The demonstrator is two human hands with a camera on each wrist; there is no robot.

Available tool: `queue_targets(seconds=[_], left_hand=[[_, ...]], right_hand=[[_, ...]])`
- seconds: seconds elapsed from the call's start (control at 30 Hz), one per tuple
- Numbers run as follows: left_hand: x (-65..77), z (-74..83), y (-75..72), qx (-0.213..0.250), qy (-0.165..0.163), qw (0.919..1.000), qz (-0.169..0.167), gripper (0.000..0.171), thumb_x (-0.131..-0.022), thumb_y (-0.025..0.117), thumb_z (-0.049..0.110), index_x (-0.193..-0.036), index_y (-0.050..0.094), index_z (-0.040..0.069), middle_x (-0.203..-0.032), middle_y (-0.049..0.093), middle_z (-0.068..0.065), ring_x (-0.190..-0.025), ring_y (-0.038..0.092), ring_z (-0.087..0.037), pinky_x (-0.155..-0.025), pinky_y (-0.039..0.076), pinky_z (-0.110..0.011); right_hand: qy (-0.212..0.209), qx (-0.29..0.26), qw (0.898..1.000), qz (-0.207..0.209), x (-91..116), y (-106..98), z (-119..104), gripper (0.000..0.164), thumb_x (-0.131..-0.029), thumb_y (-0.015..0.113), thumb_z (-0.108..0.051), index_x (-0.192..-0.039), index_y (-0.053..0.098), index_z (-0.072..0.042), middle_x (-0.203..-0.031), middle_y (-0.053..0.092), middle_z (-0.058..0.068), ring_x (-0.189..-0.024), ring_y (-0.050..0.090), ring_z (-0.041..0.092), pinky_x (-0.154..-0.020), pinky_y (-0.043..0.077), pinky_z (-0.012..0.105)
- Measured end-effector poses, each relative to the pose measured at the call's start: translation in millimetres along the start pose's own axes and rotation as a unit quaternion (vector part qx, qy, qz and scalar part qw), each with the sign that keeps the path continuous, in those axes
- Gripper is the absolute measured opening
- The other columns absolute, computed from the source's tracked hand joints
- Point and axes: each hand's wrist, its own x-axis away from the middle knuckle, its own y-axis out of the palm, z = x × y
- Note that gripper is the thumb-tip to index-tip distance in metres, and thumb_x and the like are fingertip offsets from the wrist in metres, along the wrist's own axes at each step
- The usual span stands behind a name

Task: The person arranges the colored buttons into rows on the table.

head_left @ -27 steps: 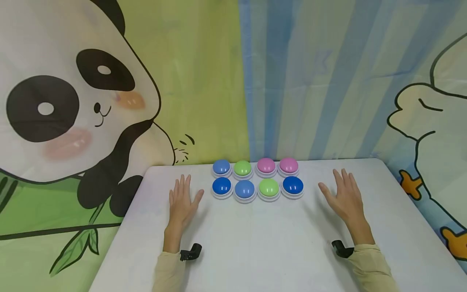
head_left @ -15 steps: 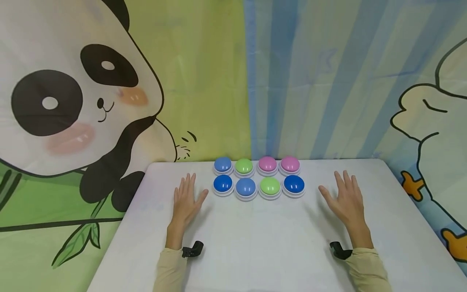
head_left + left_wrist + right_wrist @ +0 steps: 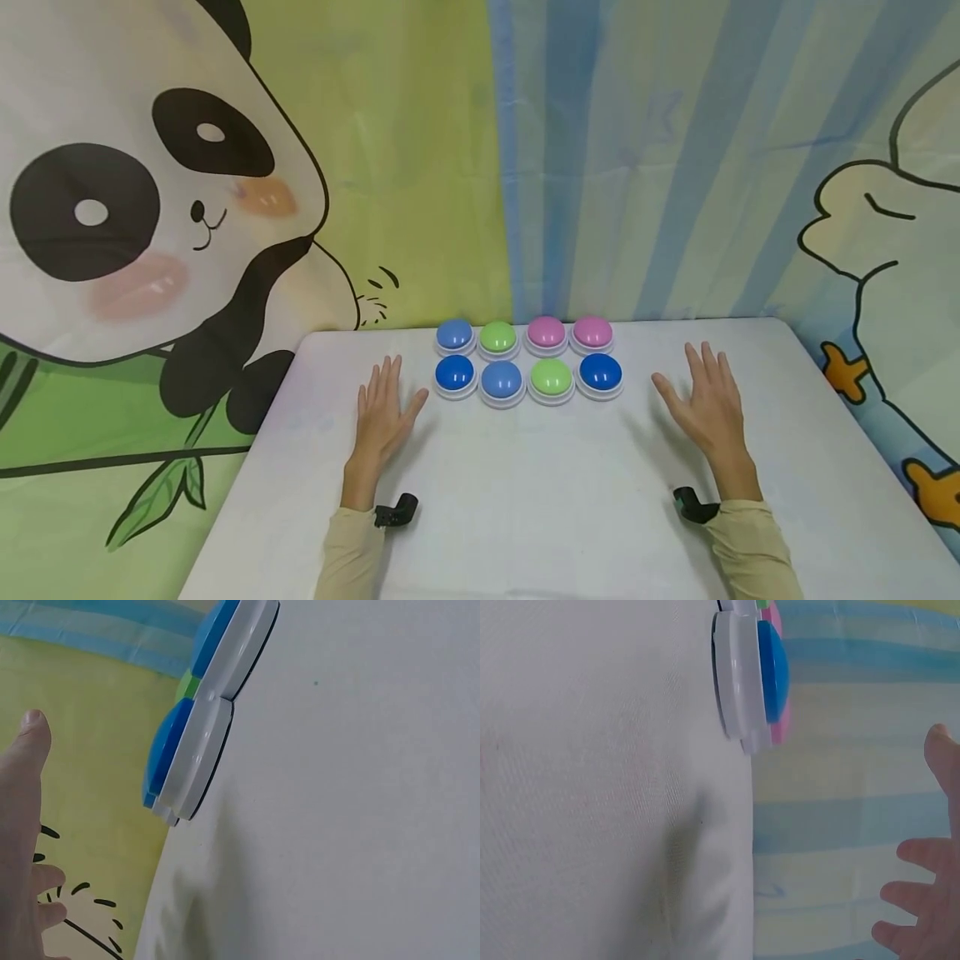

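Observation:
Two rows of round dome buttons on white bases stand toward the back of the white table. The front row runs dark blue button (image 3: 454, 372), lighter blue button (image 3: 501, 380), green button (image 3: 551, 377), dark blue button (image 3: 600, 372). Behind are a blue button (image 3: 454, 334), a green button (image 3: 498, 337) and two pink buttons (image 3: 546, 332). My left hand (image 3: 381, 421) hovers left of the rows, fingers straight and thumb spread toward them. To their right my right hand (image 3: 708, 408) is held likewise, above its shadow. Both hands hold nothing.
The white table (image 3: 525, 517) ends at the back against a printed curtain (image 3: 420, 167) with a panda on the left and pale blue stripes on the right. A small black camera (image 3: 396, 510) sits at my left wrist, another black camera (image 3: 694, 505) at my right.
My left hand has shifted slightly right, closer to the buttons, during the first half second. The right hand stays nearly in place. The head view has shifted a little; the buttons keep their arrangement.

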Motion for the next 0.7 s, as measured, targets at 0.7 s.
queue_targets(seconds=[0.7], left_hand=[[-15.6, 1.5, -12.5, -0.044, 0.025, 0.9983, -0.030, 0.086, -0.090, 0.039, 0.071, -0.157, 0.011, 0.024, -0.164, 0.011, -0.012, -0.151, 0.008, -0.038, -0.118, 0.006, -0.066]], right_hand=[[-0.024, 0.044, 0.998, -0.030, -7, 3, -18, 0.088, -0.090, 0.047, -0.064, -0.153, 0.024, -0.007, -0.158, 0.019, 0.026, -0.145, 0.012, 0.051, -0.113, 0.015, 0.071]])
